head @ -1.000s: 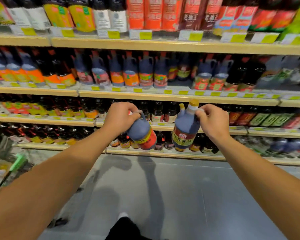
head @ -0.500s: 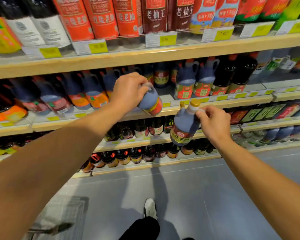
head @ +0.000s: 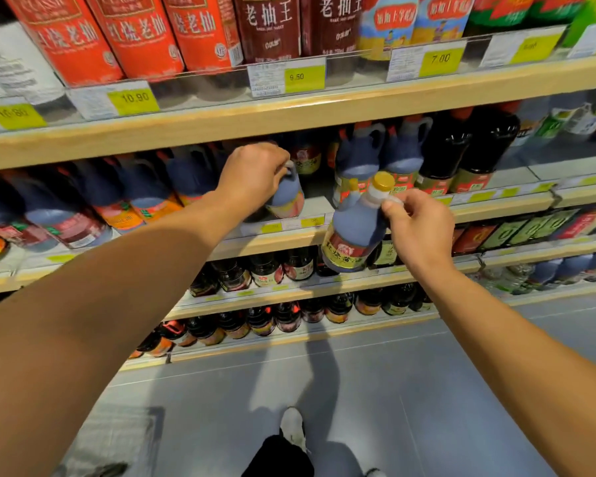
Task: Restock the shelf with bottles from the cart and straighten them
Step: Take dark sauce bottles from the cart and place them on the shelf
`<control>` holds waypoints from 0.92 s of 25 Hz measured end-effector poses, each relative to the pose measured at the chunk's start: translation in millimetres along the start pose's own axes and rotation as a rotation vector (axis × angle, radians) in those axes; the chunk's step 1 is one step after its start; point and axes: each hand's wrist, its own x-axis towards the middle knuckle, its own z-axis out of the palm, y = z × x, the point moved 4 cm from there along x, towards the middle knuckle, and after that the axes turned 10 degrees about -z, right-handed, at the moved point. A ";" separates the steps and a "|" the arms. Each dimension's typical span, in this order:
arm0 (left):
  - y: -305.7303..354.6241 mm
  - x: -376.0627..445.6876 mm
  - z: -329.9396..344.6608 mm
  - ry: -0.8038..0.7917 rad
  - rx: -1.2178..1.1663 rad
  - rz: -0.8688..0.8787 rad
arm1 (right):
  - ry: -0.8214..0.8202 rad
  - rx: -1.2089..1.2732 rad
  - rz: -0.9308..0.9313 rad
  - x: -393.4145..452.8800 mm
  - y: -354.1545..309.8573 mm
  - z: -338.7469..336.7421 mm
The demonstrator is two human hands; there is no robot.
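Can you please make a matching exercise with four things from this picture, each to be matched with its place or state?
Things:
1. left hand
2. right hand
3. price tag 9.50
4. white shoe

Places or states:
A. on the grey floor at the bottom
B. setting a blue bottle at the shelf's front edge
C. on the edge of the top shelf
D. holding a gold-capped bottle by its neck, in front of the shelves

Pairs: 1-B, 2-D, 3-C, 4-A

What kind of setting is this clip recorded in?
Most likely a supermarket aisle: long wooden shelves packed with rows of sauce bottles, yellow price tags on the shelf edges, and a person's hands putting up more bottles.
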 end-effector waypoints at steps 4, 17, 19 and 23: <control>-3.2 3.1 12.3 -0.004 0.014 -0.041 | 0.124 0.092 0.016 18.5 -0.8 5.9; -23.2 -18.5 16.1 0.141 -0.094 -0.019 | 0.368 0.250 0.024 49.0 -27.2 55.0; -27.1 -21.6 16.9 0.166 -0.102 -0.022 | 0.331 0.214 -0.071 51.4 -24.8 64.3; -30.6 -23.9 18.6 0.217 -0.121 -0.021 | 0.263 0.148 -0.206 60.9 -17.2 75.1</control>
